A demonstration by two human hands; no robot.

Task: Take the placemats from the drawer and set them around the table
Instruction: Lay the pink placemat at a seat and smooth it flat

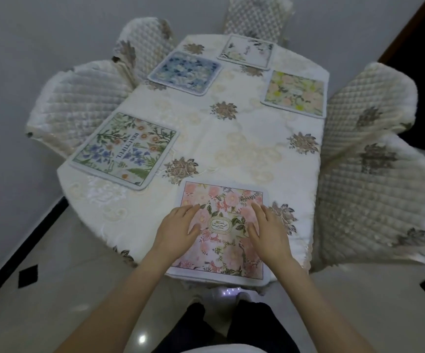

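At near table (290, 159) edge: pink placemat (221, 200), both palms flat on top. Left hand (178, 229), right hand (267, 233): fingers spread, gripping nothing. Best practice: smooth outward, square mat to edge, match four mats already laid.

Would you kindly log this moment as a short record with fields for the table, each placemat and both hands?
table: tablecloth cream with embroidered flowers
placemats laid: five
near edge: pink placemat, its near end overhanging the table edge
left side, near: BEAUTIFUL placemat
left side, far: blue placemat
far end: pale placemat
right side, far: yellow-peach placemat
right side, near: no mat
left hand: flat on the pink placemat, no grip
right hand: flat on the pink placemat, no grip
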